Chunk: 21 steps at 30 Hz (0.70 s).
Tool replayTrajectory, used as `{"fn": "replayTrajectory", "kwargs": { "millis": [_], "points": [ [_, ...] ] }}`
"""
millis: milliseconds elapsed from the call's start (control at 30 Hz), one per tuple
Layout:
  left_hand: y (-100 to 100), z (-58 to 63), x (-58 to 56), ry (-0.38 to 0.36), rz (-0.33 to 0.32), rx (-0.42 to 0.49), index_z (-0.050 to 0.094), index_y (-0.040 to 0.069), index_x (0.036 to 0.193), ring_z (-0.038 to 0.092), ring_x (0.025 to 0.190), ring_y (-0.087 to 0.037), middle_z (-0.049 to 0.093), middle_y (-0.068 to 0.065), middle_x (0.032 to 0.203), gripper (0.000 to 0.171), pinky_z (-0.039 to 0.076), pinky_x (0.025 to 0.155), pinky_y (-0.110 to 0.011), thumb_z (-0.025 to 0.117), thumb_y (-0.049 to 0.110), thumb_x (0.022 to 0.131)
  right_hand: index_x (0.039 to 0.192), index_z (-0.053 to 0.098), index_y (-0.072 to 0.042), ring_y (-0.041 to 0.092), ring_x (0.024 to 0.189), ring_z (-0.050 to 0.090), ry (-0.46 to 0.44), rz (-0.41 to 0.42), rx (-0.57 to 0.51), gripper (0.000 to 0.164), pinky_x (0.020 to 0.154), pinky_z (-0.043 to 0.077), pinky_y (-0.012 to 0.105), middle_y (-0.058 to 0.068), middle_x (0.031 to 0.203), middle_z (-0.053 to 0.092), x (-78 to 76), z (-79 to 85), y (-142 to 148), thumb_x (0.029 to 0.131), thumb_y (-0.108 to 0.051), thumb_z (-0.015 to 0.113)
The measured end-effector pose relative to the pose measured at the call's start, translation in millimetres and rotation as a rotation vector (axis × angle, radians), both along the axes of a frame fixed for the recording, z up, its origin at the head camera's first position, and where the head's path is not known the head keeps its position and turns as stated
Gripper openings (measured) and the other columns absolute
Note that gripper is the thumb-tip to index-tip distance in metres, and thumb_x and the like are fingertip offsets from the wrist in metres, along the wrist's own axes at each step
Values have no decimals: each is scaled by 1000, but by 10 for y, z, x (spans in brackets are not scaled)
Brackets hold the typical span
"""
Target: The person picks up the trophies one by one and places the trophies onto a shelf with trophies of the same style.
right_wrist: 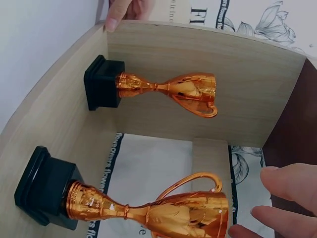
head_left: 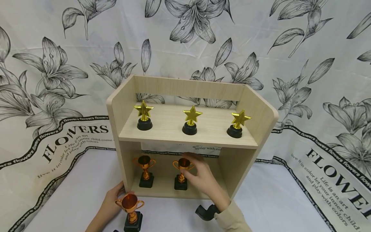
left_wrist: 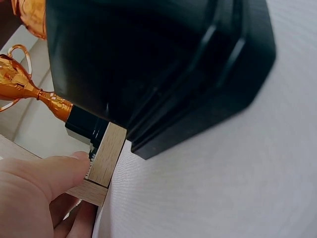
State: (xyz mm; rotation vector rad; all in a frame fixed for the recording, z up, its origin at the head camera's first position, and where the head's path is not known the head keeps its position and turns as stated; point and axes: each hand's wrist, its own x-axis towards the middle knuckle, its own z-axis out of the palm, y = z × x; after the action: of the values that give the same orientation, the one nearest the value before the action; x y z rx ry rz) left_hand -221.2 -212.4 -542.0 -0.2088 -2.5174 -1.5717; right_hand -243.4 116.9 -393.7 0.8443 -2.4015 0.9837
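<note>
My left hand (head_left: 112, 199) grips the lower left front corner of the wooden shelf (head_left: 188, 143). In the left wrist view its thumb (left_wrist: 64, 173) lies on the wood, with fingers curled around behind. Inside the lower compartment, my right hand (head_left: 200, 175) is beside the middle bronze trophy cup (head_left: 182, 174). The right wrist view shows its fingers (right_wrist: 292, 186) spread near that cup's rim, gripping nothing. Another bronze trophy cup (head_left: 146, 172) stands upright at the compartment's left. A third bronze trophy cup (head_left: 131, 211) stands on the table in front of my left hand.
Three gold star trophies, left (head_left: 144, 116), middle (head_left: 191, 120) and right (head_left: 237, 124), stand on the upper shelf. A black curved object (head_left: 206, 212) lies by my right wrist on the white table (head_left: 275, 199). Flower-printed cloth (head_left: 185, 48) hangs behind.
</note>
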Motion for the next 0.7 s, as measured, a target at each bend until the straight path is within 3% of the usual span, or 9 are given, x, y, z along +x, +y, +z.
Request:
{"fn": "replayTrajectory", "kwargs": {
  "millis": [367,467,700],
  "points": [
    [-38,15,70,-11,9,-13,44,0,137,54,116,-38,51,-22,133,67,40,96,-57,70,31,84,123,60,-12,19,113,53,4,44,-39,46,94,46,43,4,125,58,100,32,-109,80,-16,75],
    [-37,14,84,20,29,-37,46,-1,135,57,113,-36,55,-21,129,65,43,95,-55,71,28,83,125,59,-14,19,110,55,1,72,-41,45,89,49,41,5,126,57,126,32,-142,82,-16,73],
    [-15,12,50,37,25,-45,46,-1,135,57,113,-35,56,-21,128,65,43,96,-53,69,33,85,124,58,-18,16,114,53,-18,108,-65,43,88,50,38,-3,128,55,183,46,-253,83,-17,71]
  ]
}}
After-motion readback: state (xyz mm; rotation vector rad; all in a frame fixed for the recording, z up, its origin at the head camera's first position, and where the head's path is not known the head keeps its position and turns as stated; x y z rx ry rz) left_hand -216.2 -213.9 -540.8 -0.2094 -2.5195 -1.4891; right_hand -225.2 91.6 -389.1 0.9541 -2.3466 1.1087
